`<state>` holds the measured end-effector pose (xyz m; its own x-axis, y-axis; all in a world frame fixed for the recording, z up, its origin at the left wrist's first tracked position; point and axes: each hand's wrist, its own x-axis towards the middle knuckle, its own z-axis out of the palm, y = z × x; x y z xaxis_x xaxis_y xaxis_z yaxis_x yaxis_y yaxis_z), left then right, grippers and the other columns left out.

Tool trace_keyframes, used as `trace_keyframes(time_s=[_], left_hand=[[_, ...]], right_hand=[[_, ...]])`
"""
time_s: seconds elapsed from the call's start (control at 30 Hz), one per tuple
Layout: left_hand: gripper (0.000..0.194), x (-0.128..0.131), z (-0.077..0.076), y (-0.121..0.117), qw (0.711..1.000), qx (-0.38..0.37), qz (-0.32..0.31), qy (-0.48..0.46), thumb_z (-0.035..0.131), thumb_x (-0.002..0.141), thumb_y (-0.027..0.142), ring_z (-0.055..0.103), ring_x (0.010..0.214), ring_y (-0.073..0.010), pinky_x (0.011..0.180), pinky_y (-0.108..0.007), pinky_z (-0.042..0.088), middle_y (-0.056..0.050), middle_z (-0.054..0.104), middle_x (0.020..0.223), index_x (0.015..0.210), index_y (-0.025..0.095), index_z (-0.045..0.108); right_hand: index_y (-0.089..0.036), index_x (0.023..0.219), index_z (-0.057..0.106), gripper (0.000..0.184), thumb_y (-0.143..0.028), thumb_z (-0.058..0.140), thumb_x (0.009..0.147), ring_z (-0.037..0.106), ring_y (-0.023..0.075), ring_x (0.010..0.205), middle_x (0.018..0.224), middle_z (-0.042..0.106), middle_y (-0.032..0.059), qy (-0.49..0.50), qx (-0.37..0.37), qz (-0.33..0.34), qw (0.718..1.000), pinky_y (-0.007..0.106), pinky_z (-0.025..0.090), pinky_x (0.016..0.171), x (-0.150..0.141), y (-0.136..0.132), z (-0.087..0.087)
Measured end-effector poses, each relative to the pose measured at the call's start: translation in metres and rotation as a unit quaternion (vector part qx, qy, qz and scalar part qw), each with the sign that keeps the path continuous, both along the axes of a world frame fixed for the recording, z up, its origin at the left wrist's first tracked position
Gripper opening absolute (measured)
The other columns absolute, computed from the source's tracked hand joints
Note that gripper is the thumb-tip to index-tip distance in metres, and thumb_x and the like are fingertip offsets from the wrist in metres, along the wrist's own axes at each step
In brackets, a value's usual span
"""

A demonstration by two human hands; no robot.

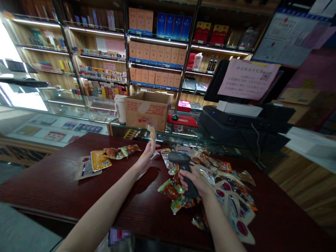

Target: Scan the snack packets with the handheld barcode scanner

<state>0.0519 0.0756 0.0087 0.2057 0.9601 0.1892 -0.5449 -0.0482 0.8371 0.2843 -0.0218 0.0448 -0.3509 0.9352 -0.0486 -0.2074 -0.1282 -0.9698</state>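
My left hand [148, 156] is closed around a clear snack packet [152, 134], held up on edge above the table. In my right hand [195, 180] is a black handheld barcode scanner [181, 161], its head pointing left toward the packet. Beneath and to the right of the scanner spreads a pile of vacuum-packed snack packets [170, 190], several with orange or green labels. To the left lie a yellow packet [101, 160], a pale pouch [85, 168] and some clear packets of brown food [123, 151].
Past the dark wooden table [52, 175] runs a glass counter with an open cardboard box [147, 112], a white cup [120, 109] and a mouse on a red mat [183, 120]. A monitor with a pink notice [236, 80] stands at right. Stocked shelves line the back wall.
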Motion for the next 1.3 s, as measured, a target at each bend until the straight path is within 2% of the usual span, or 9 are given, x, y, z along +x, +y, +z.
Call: trace_keyframes(time_s=[0.17,0.47,0.63,0.73,0.83,0.93,1.0,1.13,1.3], left_hand=[[0.054,0.005,0.001,-0.003,0.999,0.001,0.039,-0.028,0.062,0.086,0.059,0.059,0.08,-0.0109,0.087,-0.027,0.048,0.003,0.056,0.087,0.13,0.029,0.048],[0.052,0.01,0.009,-0.016,0.999,0.02,0.03,-0.02,0.056,0.089,0.063,0.057,0.076,-0.0143,0.075,-0.025,0.047,0.001,0.059,0.082,0.125,0.025,0.054],[0.059,0.01,0.004,-0.016,1.0,-0.007,0.023,-0.007,0.055,0.087,0.066,0.056,0.077,-0.0152,0.074,-0.026,0.048,0.001,0.058,0.086,0.132,0.029,0.05],[0.059,0.008,0.0,-0.012,0.999,-0.01,0.037,0.003,0.052,0.088,0.067,0.057,0.083,-0.0162,0.081,-0.029,0.049,0.0,0.059,0.09,0.135,0.032,0.049],[0.063,0.007,-0.005,-0.006,0.999,-0.009,0.031,0.026,0.047,0.089,0.07,0.057,0.108,-0.0215,0.098,-0.037,0.046,-0.003,0.063,0.115,0.141,0.036,0.045],[0.07,0.005,-0.008,-0.001,0.998,0.003,0.012,0.064,0.036,0.09,0.073,0.04,0.139,-0.0273,0.113,-0.048,0.033,-0.006,0.047,0.148,0.15,0.037,0.034],[0.073,0.005,-0.009,0.001,0.995,0.025,0.007,0.096,0.027,0.092,0.073,0.028,0.147,-0.0293,0.117,-0.053,0.026,-0.007,0.037,0.157,0.154,0.035,0.028],[0.075,0.004,-0.01,0.002,0.99,0.049,0.01,0.135,0.024,0.092,0.074,0.027,0.148,-0.029,0.118,-0.055,0.026,-0.007,0.042,0.154,0.155,0.035,0.025],[0.072,0.005,-0.006,-0.005,0.985,0.028,0.054,0.164,0.022,0.092,0.074,0.046,0.133,-0.029,0.107,-0.051,0.041,-0.008,0.048,0.146,0.152,0.036,0.029]], right_hand=[[-0.019,0.085,0.053,0.031,-0.039,0.075,0.077,0.041,0.005,0.038,0.06,0.053,-0.0055,0.005,-0.004,0.023,1.0,0.018,0.034,0.036,-0.006,-0.001,-0.004],[-0.018,0.094,0.056,0.033,-0.041,0.075,0.078,0.041,0.0046,0.039,0.06,0.051,-0.0071,-0.003,-0.013,0.046,0.999,0.018,0.035,0.037,-0.009,-0.002,-0.003],[-0.018,0.097,0.055,0.037,-0.043,0.074,0.078,0.04,0.0041,0.039,0.06,0.05,-0.0081,-0.011,-0.009,0.064,0.998,0.018,0.035,0.037,-0.007,-0.001,-0.003],[-0.018,0.096,0.054,0.037,-0.043,0.074,0.078,0.038,0.0039,0.038,0.059,0.049,-0.0086,-0.018,-0.004,0.065,0.998,0.018,0.035,0.037,-0.007,0.0,-0.003],[-0.019,0.092,0.053,0.033,-0.041,0.074,0.079,0.038,0.004,0.038,0.058,0.05,-0.0083,-0.018,-0.002,0.063,0.998,0.018,0.035,0.037,-0.007,0.001,-0.004],[-0.019,0.089,0.053,0.03,-0.04,0.073,0.079,0.038,0.0044,0.038,0.057,0.049,-0.0081,-0.023,-0.001,0.064,0.998,0.019,0.034,0.037,-0.007,0.001,-0.004],[-0.019,0.088,0.053,0.029,-0.039,0.072,0.08,0.039,0.0047,0.038,0.057,0.049,-0.0079,-0.028,-0.001,0.061,0.998,0.019,0.034,0.037,-0.007,0.001,-0.004],[-0.019,0.088,0.053,0.028,-0.039,0.072,0.08,0.038,0.0047,0.038,0.057,0.049,-0.0075,-0.029,-0.008,0.064,0.997,0.019,0.033,0.037,-0.007,0.0,-0.002],[-0.02,0.093,0.052,0.033,-0.04,0.073,0.079,0.038,0.005,0.039,0.058,0.05,-0.0074,-0.022,-0.007,0.055,0.998,0.019,0.033,0.037,-0.006,-0.001,-0.001]])
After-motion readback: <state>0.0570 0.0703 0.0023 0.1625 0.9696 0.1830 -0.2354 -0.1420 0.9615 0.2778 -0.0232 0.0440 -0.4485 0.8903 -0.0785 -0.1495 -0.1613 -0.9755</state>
